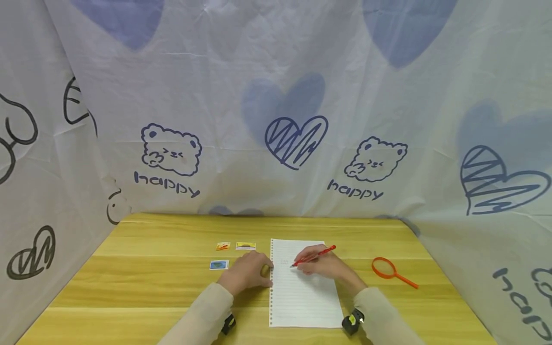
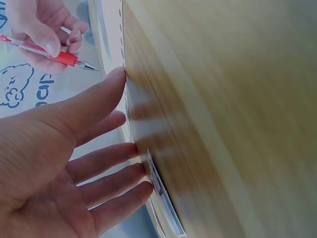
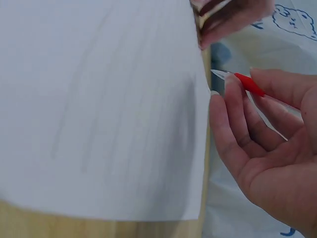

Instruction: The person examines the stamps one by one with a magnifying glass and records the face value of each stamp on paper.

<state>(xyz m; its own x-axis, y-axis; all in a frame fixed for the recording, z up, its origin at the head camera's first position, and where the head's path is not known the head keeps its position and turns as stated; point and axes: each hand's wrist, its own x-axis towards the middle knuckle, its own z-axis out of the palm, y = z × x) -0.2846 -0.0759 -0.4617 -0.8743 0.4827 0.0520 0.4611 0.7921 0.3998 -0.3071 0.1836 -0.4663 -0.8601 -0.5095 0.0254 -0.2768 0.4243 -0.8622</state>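
Note:
A lined sheet of paper (image 1: 304,302) with punched holes down its left edge lies on the wooden table. My right hand (image 1: 321,262) pinches a red pen (image 1: 321,253) over the upper part of the sheet; faint marks show left of the tip. In the right wrist view the pen (image 3: 250,84) sits between thumb and fingers, its tip close to the paper. With fingers spread and fairly straight, my left hand (image 1: 247,272) rests at the sheet's left edge. The left wrist view shows that thumb (image 2: 101,94) touching the edge.
Left of the sheet lie three small picture cards: an orange one (image 1: 223,246), a yellow one (image 1: 246,246) and a blue one (image 1: 219,265). A red-orange magnifying glass (image 1: 394,274) lies to the right. A printed cloth (image 1: 233,182) hangs behind the table (image 1: 142,282).

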